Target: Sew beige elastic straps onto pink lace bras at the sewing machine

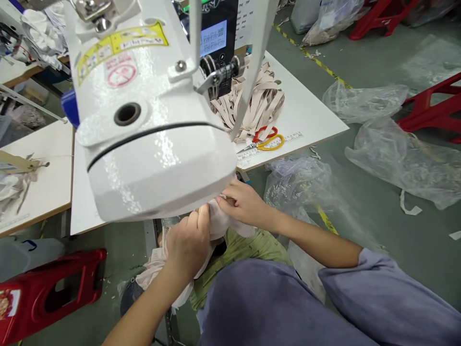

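Observation:
A pale pink piece of fabric [219, 222] is stretched between my two hands, just below the front edge of a white sewing machine [162, 163]. My left hand [190, 236] is closed on its left part, thumb and fingers pressed together. On the right, my right hand [245, 202] pinches the same fabric, its fingertips partly hidden at the machine's edge. More of the cloth hangs down by my left forearm and over my lap. The machine head hides the needle area.
Beige fabric strips [257, 103] lie heaped on the white table [309, 115], beside thread snips [264, 139] with red and yellow handles and a printed ruler. A control screen [214, 38] stands behind the machine. Red stools [435, 108] and clear plastic bags [406, 154] are on the floor.

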`<action>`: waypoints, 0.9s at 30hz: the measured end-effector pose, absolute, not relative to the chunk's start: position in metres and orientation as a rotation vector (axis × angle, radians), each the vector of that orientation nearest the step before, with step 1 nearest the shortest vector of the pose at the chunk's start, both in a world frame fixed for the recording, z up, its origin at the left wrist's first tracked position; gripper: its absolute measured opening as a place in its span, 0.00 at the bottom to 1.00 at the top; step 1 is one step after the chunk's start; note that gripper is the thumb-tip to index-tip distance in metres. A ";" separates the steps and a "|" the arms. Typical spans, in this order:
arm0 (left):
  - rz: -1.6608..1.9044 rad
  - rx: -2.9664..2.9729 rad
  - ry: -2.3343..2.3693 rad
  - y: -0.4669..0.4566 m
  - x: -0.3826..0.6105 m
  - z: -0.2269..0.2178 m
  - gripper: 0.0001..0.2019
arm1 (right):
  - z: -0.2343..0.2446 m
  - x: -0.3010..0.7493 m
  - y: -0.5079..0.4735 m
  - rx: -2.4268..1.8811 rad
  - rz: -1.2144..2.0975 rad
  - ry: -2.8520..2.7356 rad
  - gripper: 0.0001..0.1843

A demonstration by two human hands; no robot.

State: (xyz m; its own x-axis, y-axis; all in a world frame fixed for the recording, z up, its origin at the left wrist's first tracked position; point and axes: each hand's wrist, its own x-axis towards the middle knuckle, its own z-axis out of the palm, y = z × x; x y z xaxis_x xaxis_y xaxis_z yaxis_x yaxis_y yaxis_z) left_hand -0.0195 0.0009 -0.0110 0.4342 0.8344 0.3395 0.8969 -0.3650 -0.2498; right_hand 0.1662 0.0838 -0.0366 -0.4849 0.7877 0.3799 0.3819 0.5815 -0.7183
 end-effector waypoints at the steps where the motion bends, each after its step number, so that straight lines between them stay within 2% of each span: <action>1: -0.224 -2.294 -1.479 0.002 -0.018 -0.011 0.17 | -0.034 0.166 0.089 -0.916 0.748 -2.121 0.15; 8: -0.337 -2.240 -1.505 0.005 -0.015 -0.013 0.13 | -0.021 0.163 0.113 -0.838 0.962 -2.141 0.15; 15: -0.362 -2.205 -1.536 0.005 -0.013 -0.015 0.15 | -0.017 0.160 0.124 -0.811 1.070 -2.126 0.18; 27: -0.358 -2.175 -1.584 0.003 -0.014 -0.021 0.13 | -0.019 0.160 0.128 -0.807 1.050 -2.139 0.20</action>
State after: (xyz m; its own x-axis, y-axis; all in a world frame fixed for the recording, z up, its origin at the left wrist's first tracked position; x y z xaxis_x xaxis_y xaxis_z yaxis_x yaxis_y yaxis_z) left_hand -0.0142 0.0030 -0.0206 0.3163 0.8386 0.4435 0.9478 -0.2596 -0.1851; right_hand 0.1604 0.1285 -0.0194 -0.6241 0.7384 0.2554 0.2497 0.4982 -0.8303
